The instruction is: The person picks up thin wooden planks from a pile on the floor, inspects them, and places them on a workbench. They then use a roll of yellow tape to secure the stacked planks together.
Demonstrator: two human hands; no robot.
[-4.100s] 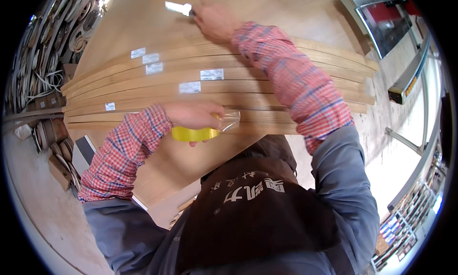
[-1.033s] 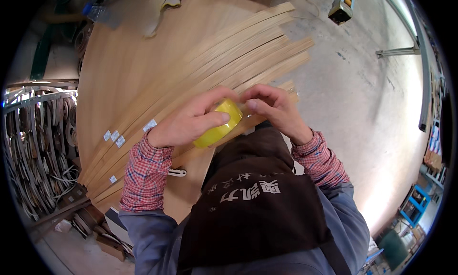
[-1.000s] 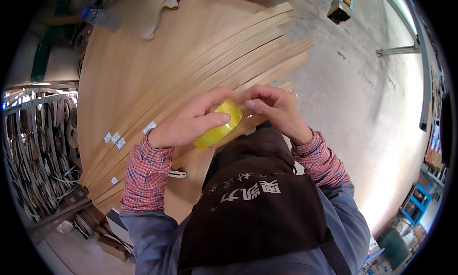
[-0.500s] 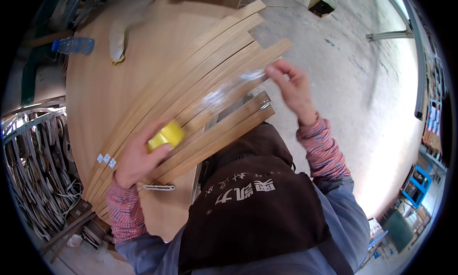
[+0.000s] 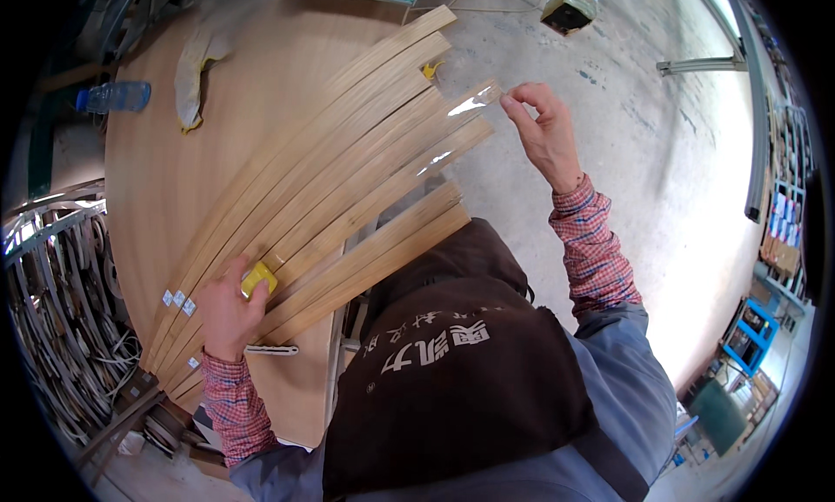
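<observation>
Several long, light-brown wooden strips (image 5: 326,128) lie fanned across a wooden tabletop, their right ends overhanging its edge. My left hand (image 5: 228,309), low on the strips, is closed around a yellow roll of tape (image 5: 258,280). At the far right ends, my right hand (image 5: 546,130) pinches the end of clear tape (image 5: 472,101), whose shine shows over the strips. How much of the tape touches the wood I cannot tell. Two more strips (image 5: 383,258) lie together closer to my body. A white-handled utility knife (image 5: 271,350) rests beside them.
A blue-capped bottle (image 5: 113,97) and a whitish glove (image 5: 190,89) lie at the table's upper left. Coiled edging bands (image 5: 74,319) hang on a rack at left. A box-like object (image 5: 571,6) stands on the concrete floor (image 5: 644,154).
My left hand has moved down and left with the yellow roll. My right hand has risen slightly and drawn the clear tape toward the strips' ends. The view has shifted a little.
</observation>
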